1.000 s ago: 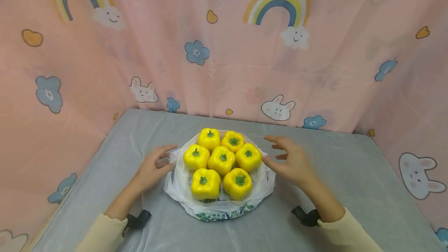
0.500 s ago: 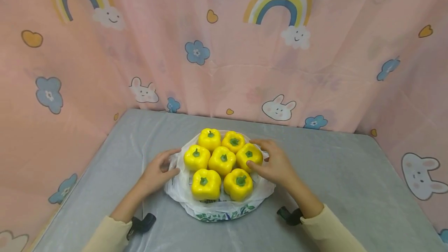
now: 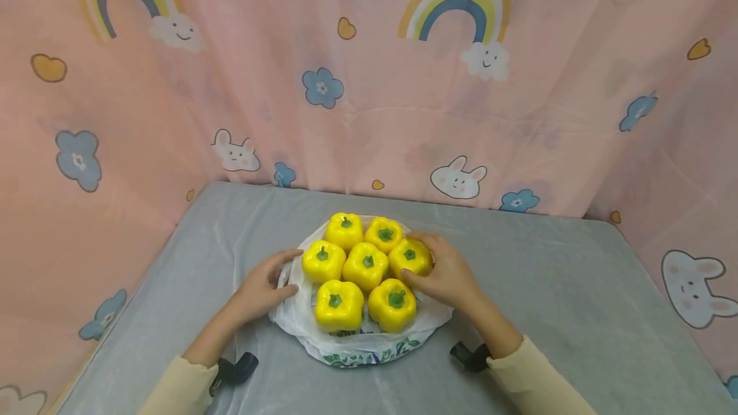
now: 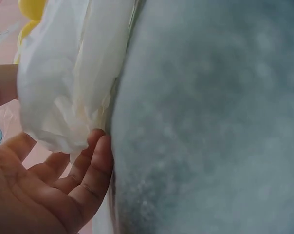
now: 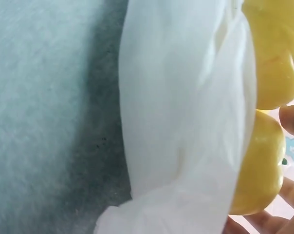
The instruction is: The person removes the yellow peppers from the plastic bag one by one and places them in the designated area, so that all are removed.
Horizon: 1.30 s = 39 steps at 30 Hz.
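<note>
Several yellow bell peppers (image 3: 365, 266) with green stems sit grouped on a white plastic bag (image 3: 308, 336) with a green leaf print. My right hand (image 3: 446, 271) grips the rightmost bell pepper (image 3: 410, 258), thumb on its near side and fingers round the far side. The right wrist view shows that bell pepper (image 5: 260, 168) between thumb and fingers, partly behind the bag's side. At the bag's left edge, my left hand (image 3: 262, 287) has thumb and fingers spread apart. In the left wrist view, its fingertips touch the crumpled white plastic (image 4: 69, 102).
A grey cloth (image 3: 553, 300) covers the table. Pink curtains (image 3: 380, 82) printed with rainbows, rabbits and flowers hang behind and at both sides. Dark wrist-worn devices (image 3: 236, 369) sit below each hand, near cream sleeves (image 3: 179, 386).
My right hand has moved left from beside the bag and now grips the rightmost bell pepper. The left hand has moved slightly right, onto the bag's edge. The peppers stay in place.
</note>
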Motion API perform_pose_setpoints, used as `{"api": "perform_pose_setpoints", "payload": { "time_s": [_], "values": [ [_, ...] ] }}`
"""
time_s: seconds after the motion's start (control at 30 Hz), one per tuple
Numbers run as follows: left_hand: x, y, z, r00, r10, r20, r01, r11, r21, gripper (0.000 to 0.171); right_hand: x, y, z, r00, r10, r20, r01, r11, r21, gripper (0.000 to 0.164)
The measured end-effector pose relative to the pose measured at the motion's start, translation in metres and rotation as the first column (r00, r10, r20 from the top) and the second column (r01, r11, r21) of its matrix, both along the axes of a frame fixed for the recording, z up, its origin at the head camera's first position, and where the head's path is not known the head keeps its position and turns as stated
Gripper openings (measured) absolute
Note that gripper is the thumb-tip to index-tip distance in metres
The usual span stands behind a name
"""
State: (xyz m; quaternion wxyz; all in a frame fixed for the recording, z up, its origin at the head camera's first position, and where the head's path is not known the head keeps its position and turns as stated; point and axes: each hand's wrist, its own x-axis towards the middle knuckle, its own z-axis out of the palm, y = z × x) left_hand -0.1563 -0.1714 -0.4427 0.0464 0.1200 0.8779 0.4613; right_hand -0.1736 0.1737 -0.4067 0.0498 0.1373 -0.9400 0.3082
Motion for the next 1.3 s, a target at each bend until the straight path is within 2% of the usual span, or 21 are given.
{"api": "perform_pose_setpoints", "payload": {
  "time_s": [0.23, 0.8, 1.1, 1.3],
  "values": [
    [-0.001, 0.000, -0.004, 1.000, 0.000, 0.013, 0.000, 1.000, 0.008, 0.058, 0.001, -0.003, -0.006, 1.000, -0.012, -0.001, 0.012, 1.000, 0.009, 0.067],
    [-0.002, 0.004, -0.004, 0.995, 0.058, -0.081, -0.058, 0.998, 0.005, 0.057, -0.001, -0.002, -0.002, 1.000, -0.008, -0.023, 0.007, 0.999, -0.034, 0.067],
    [-0.001, 0.005, -0.001, 0.997, 0.069, -0.032, -0.068, 0.997, 0.033, 0.057, 0.002, 0.005, 0.013, 0.999, -0.019, -0.049, 0.016, 0.998, -0.061, 0.066],
    [0.000, 0.005, 0.001, 0.997, 0.074, -0.009, -0.074, 0.996, 0.042, 0.058, -0.003, 0.018, 0.020, 0.996, -0.051, -0.070, 0.045, 0.995, -0.088, 0.065]
  ]
}}
